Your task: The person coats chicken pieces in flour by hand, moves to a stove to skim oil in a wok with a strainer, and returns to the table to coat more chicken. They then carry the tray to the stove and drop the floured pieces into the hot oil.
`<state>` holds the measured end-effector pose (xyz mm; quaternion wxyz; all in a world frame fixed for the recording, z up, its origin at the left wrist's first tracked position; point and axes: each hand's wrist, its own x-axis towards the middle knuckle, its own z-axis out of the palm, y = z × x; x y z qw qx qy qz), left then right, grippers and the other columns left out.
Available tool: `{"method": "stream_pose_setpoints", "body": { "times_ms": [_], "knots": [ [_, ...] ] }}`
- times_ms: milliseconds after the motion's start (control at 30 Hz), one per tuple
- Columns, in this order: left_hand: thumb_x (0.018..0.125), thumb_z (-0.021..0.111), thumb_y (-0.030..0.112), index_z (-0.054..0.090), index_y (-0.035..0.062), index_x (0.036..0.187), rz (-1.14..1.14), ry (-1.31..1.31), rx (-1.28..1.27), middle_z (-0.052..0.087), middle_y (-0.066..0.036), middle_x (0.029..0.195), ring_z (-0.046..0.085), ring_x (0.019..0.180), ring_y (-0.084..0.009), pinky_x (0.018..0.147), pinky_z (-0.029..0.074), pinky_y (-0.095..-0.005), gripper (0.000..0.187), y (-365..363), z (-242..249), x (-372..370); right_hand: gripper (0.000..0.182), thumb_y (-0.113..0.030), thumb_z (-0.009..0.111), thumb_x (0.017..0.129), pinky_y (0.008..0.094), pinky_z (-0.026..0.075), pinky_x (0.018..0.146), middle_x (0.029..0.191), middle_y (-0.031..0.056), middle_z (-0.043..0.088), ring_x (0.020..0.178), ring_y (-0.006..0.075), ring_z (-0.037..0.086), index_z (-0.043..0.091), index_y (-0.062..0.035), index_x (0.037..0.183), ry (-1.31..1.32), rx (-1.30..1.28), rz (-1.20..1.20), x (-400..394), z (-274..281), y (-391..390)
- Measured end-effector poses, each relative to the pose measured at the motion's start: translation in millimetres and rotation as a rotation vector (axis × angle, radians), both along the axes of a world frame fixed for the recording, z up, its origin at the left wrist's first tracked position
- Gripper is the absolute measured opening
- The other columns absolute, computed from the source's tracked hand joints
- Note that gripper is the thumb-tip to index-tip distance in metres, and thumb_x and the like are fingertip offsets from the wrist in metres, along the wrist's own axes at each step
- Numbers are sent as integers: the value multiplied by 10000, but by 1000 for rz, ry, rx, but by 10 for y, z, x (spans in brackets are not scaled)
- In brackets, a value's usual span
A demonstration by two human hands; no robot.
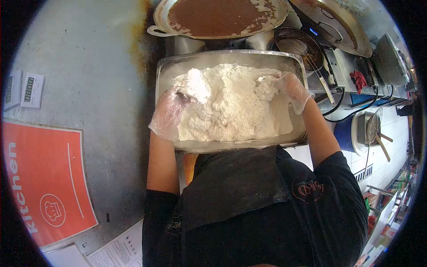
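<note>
Cream-white powder (235, 102) fills a rectangular, silver metal tray (168, 73) below a wide pan of brown liquid (213, 18). At the tray's left side, the clear-gloved left hand (169, 109) cups a bright white, powdery clump (197, 86). Opposite, the clear-gloved right hand (291, 86) has powder-covered fingers; its grip is unclear.

Can't really see the fingertips of the left hand (170, 113), they're lost around a floury clump (197, 86) by the tray's (231, 143) left edge. Same with the right hand (291, 90) near the far right corner, coated in flour (235, 107). Pan of brown liquid (222, 18) gets chopped off up top, printed sheet's (119, 249) small text is unreadable, shirt logo's (308, 190) too fuzzy.
</note>
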<state>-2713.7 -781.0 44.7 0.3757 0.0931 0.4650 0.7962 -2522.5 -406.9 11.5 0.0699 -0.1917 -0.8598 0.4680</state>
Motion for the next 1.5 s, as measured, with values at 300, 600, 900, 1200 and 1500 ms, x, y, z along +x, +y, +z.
{"method": "stream_pose_setpoints", "body": {
  "times_ms": [300,600,900,1200,1500],
  "knots": [
    [924,578,248,623,-44,1086,194,199,-332,672,-119,989,657,851,-216,750,549,-330,337,100,113,-26,268,-236,632,855,353,511,646,817,161,695,690,241,666,699,13,932,49,852,217,-33,97,77],
    [917,570,152,654,-62,844,66,950,-808,653,-83,709,620,585,-163,515,470,-318,241,836,-305,335,219,-194,579,817,437,543,743,862,228,673,795,378,673,691,-10,858,-37,389,272,-378,989,-1015],
    [906,579,123,640,-50,738,255,380,-517,635,-76,678,612,593,-147,538,491,-294,248,669,-74,375,238,-212,595,787,425,519,732,838,224,665,778,359,662,687,-23,899,-156,474,207,-327,683,-809],
    [899,578,108,603,-57,980,165,337,-423,641,-102,834,661,709,-206,651,565,-316,185,629,-186,349,246,-205,583,793,460,516,715,814,251,658,755,394,658,691,-20,914,-121,474,175,-265,829,-768],
    [869,562,161,654,-81,821,-46,705,-839,656,-100,741,650,676,-198,633,516,-331,264,732,-184,572,288,-252,596,796,437,520,718,851,263,657,754,378,661,702,-27,942,-76,631,379,-438,1113,-902]
  ]
}}
